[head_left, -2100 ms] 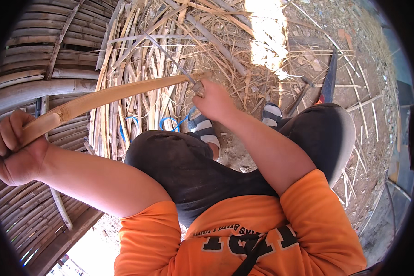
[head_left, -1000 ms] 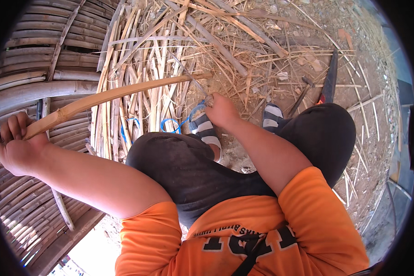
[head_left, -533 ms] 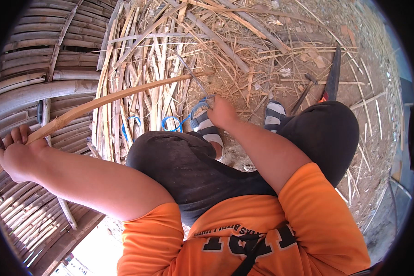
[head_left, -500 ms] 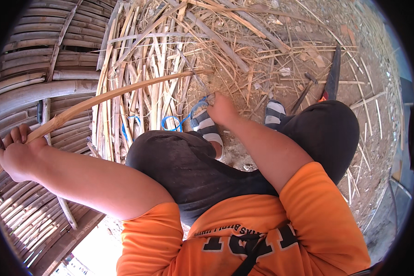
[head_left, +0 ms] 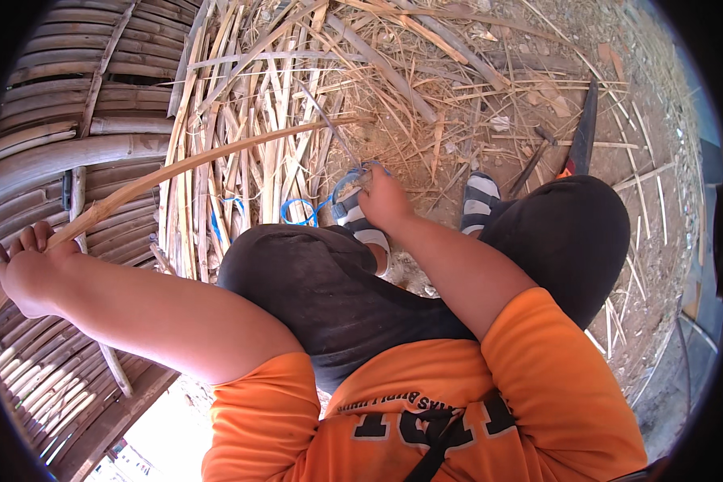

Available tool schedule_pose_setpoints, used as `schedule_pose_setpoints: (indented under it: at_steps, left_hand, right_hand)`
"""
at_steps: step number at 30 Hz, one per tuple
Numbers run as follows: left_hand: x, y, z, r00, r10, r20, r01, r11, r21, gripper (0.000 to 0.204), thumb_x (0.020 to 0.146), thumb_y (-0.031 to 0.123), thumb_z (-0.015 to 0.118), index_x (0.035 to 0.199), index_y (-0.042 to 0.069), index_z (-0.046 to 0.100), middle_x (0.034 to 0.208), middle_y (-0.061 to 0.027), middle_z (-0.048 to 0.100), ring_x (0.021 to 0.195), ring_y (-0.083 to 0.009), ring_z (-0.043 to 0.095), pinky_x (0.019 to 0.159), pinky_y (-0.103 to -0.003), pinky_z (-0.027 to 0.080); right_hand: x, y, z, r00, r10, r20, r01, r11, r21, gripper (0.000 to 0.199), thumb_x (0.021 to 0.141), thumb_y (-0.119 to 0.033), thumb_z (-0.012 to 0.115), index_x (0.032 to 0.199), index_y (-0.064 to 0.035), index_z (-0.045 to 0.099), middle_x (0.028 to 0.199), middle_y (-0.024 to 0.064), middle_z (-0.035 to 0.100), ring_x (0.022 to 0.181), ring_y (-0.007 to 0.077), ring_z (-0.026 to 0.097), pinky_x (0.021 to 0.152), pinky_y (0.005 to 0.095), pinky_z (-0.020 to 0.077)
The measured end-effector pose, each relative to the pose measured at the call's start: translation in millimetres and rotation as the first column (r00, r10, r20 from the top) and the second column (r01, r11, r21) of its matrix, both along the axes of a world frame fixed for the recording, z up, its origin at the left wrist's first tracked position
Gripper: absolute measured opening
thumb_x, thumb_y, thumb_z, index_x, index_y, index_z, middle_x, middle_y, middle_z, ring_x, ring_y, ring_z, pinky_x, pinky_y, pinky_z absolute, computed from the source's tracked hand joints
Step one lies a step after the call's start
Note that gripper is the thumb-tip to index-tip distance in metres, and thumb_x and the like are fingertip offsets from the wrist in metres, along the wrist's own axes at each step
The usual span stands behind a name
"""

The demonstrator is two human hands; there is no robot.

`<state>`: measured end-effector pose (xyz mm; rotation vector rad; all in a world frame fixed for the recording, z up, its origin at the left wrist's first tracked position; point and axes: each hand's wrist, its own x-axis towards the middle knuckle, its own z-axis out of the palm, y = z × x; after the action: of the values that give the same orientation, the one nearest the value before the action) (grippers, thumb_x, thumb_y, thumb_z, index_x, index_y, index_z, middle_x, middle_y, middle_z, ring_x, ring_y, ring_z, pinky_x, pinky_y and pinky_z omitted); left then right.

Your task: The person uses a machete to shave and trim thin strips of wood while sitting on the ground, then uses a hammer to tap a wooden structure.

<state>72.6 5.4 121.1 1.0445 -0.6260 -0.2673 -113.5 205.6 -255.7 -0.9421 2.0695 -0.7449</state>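
Note:
My left hand (head_left: 34,269) is wrapped round the near end of a long, pale-brown bamboo strip (head_left: 169,171). The strip bows up and to the right, its far end near the ground past my foot. In my closed right hand (head_left: 384,199) is a knife (head_left: 327,119), its thin grey blade pointing up and left; the fist hides most of its handle. Seen from above, the blade crosses the strip close to the far end; whether they touch I cannot tell. A blue cord (head_left: 300,212) lies looped just left of my right hand, by my sandal (head_left: 349,210).
Several split bamboo strips (head_left: 205,153) lie piled ahead on the left, beside a slatted bamboo structure (head_left: 36,128). Shavings and loose sticks cover the dirt ground. A dark tapered blade (head_left: 584,132) with an orange part lies near my right knee (head_left: 570,233).
The knife blade has moved up and left across the strip, and more of it shows. My right hand has shifted slightly; my left hand keeps its hold with hardly any movement.

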Motion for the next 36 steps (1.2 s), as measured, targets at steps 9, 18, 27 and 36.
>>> schedule_pose_setpoints:
  at_steps: [9, 18, 27, 36]
  left_hand:
    - [-6, 4, 0, 0.95, -0.255, 0.178, 0.274, 0.957, -0.094, 0.056, 0.109, 0.047, 0.035, 0.107, -0.005, 0.058, 0.068, -0.0039, 0.04, 0.052, -0.0148, 0.034, 0.045, -0.028, 0.03]
    - [4, 11, -1, 0.828, -0.547, 0.123, 0.558, 0.784, -0.271, 0.076, 0.104, 0.06, 0.014, 0.103, -0.003, 0.056, 0.065, -0.0012, 0.037, 0.05, -0.012, 0.031, 0.045, -0.023, 0.027]
    - [-36, 31, 7, 0.568, -0.819, 0.086, 0.791, 0.514, -0.331, 0.05, 0.104, 0.059, 0.041, 0.104, 0.01, 0.05, 0.079, -0.0019, 0.042, 0.072, -0.016, 0.04, 0.067, -0.031, 0.036]
    - [-70, 64, 22, 0.453, -0.856, 0.249, 0.892, 0.435, -0.124, 0.046, 0.1, 0.053, 0.054, 0.103, 0.007, 0.056, 0.086, -0.006, 0.057, 0.078, -0.0185, 0.057, 0.068, -0.031, 0.049]
  right_hand:
    - [-13, -29, 43, 0.991, -0.053, 0.123, 0.058, 0.998, -0.034, 0.04, 0.081, -0.019, 0.067, 0.113, 0.0031, 0.059, 0.095, 0.0286, 0.069, 0.093, 0.0459, 0.067, 0.084, 0.0521, 0.0532]
    - [3, -28, 79, 0.97, 0.237, 0.051, -0.214, 0.935, -0.284, 0.043, 0.081, -0.02, 0.068, 0.117, 0.0011, 0.058, 0.083, 0.0276, 0.068, 0.083, 0.0462, 0.068, 0.074, 0.0517, 0.0537]
    - [-31, -44, 146, 0.998, -0.036, 0.057, 0.06, 0.858, -0.51, 0.04, 0.082, -0.019, 0.072, 0.114, 0.0027, 0.062, 0.09, 0.0195, 0.071, 0.086, 0.0353, 0.071, 0.078, 0.0423, 0.0531]
    - [-64, -37, 332, 0.968, 0.14, 0.207, 0.044, 0.721, -0.692, 0.042, 0.084, -0.016, 0.083, 0.113, 0.0023, 0.059, 0.093, 0.0062, 0.071, 0.086, 0.0128, 0.066, 0.078, 0.0318, 0.0521]
